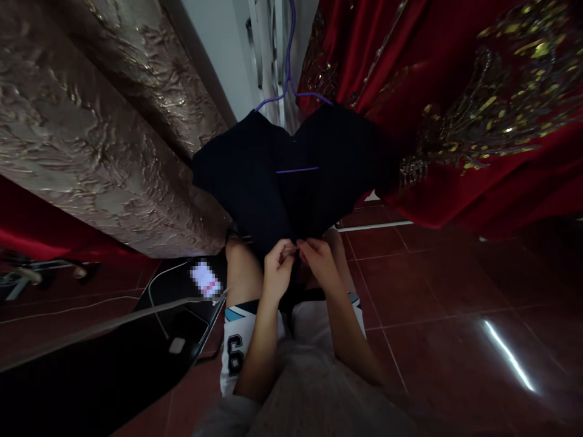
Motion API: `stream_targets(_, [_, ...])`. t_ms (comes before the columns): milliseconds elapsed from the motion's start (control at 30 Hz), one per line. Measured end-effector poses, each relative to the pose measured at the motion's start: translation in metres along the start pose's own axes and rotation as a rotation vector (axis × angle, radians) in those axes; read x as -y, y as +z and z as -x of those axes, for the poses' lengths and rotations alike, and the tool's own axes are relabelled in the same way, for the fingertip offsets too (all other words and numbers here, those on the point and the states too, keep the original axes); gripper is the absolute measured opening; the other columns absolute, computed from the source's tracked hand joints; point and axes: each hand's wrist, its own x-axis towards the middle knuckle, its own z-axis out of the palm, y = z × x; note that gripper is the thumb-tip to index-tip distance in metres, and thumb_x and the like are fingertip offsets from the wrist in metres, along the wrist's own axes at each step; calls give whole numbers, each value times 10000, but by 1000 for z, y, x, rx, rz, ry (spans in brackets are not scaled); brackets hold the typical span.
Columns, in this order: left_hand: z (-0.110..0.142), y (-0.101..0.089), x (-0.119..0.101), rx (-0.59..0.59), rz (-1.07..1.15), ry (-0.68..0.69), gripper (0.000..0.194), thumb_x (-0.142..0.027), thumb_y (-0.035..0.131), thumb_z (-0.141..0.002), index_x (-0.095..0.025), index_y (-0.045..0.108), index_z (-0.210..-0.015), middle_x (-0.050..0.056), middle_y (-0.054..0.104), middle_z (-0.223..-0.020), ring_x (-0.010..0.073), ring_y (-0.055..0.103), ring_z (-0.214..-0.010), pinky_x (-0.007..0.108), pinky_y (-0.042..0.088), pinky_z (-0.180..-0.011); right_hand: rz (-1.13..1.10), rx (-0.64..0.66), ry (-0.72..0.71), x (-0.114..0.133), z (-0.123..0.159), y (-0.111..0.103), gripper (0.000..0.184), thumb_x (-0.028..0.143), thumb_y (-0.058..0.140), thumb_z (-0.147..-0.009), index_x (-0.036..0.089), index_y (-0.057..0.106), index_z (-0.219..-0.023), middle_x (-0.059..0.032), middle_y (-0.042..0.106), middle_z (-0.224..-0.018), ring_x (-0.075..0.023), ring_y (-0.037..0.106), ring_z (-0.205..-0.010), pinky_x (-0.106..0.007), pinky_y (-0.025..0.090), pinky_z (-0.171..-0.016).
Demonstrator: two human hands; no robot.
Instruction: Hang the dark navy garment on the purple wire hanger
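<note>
We see dk garment [262, 176] hung on purple hanger [288, 77], prob. freeing L hand [279, 267] & R hand [320, 262], fingers closed, pinching its front edges.

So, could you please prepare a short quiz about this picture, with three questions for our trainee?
1. What colour is the hanger that bears the dark garment?
2. True or false: the left hand and the right hand are close together at the garment.
3. Where is the lit phone? (a) to the person's left (b) to the person's right (c) between the hands

Key: 1. purple; 2. true; 3. a
</note>
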Motion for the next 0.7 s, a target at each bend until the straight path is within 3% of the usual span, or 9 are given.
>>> stream_targets(100, [-2,-5,-2,23,-3,31,181,-107,618,-762,-180,666,-921,26,717,-909,168,692,-933,268,531,-914,-74,79,-12,6,3,-2,436,496,643,-845,179,558,-558,17,484,-506,-102,425,-524,-263,327,-566])
stream_targets(200, [-3,-6,1,-63,-76,75,61,-169,677,-819,-172,678,-880,26,699,-847,161,670,-847,260,525,-830,-143,150,14,8,8,-1,383,489,659,-840,165,642,-638,12,516,-501,-96,430,-504,-250,314,-542])
stream_targets(333, [-4,-2,10,-187,-103,110,58,-219,688,-839,-167,676,-862,31,687,-805,171,658,-790,275,519,-764,-221,198,79,19,4,-2,309,431,636,-807,150,684,-687,-6,560,-505,-86,426,-468,-233,269,-487])
stream_targets(433, [-7,5,18,-194,-198,172,23,-162,629,-842,-176,646,-848,18,660,-798,165,640,-786,268,498,-750,-255,136,3,55,-22,-5,282,401,653,-785,136,716,-712,0,544,-490,-78,428,-451,-223,241,-458])
stream_targets(567, [-22,19,24,-177,-350,258,72,-122,599,-821,-184,606,-787,1,611,-733,157,597,-729,265,467,-711,-292,3,-329,133,-64,1,304,434,645,-858,146,704,-782,18,533,-520,-53,387,-435,-207,210,-432])
stream_targets(633, [-36,23,18,-110,-367,288,87,-115,623,-804,-185,615,-751,10,629,-725,167,604,-719,276,469,-709,-258,-25,-444,162,-68,10,361,496,593,-922,162,683,-818,19,539,-557,-53,425,-458,-192,253,-441])
stream_targets(700, [-52,23,1,2,-388,315,93,-111,667,-777,-184,643,-724,22,666,-731,177,625,-706,284,484,-700,-215,-11,-525,175,-61,18,389,528,558,-954,176,668,-832,20,541,-577,-57,462,-482,-183,296,-457])
